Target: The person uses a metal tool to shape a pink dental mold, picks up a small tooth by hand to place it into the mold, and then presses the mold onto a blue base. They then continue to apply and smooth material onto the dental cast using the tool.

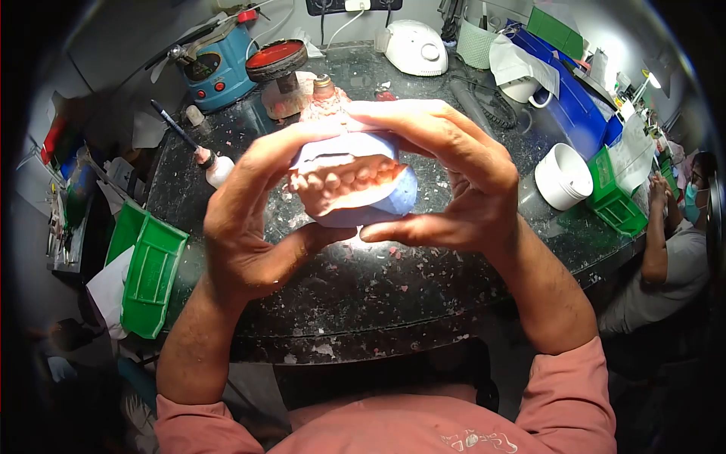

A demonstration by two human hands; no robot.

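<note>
Between my two hands, above the bench, a dental model [354,181] is held up, its blue base and top enclosing a pinkish row of teeth that faces me. My left hand [253,200] grips its left side, fingers over the top and thumb under the bottom edge. On the other side my right hand [461,170] does the same, its thumb tip below the blue base near the middle. Strong light washes out part of the upper surface. Behind the model stands a spirit burner [323,94] with a brass-coloured neck, its lower part crusted with pink material.
The dark bench [340,303] is strewn with wax-like scraps. Around it are a blue machine [219,72], a red-topped stand [277,59], a white device [415,48], a white tub [563,176] and green trays [153,272]. A masked person [673,234] sits at right.
</note>
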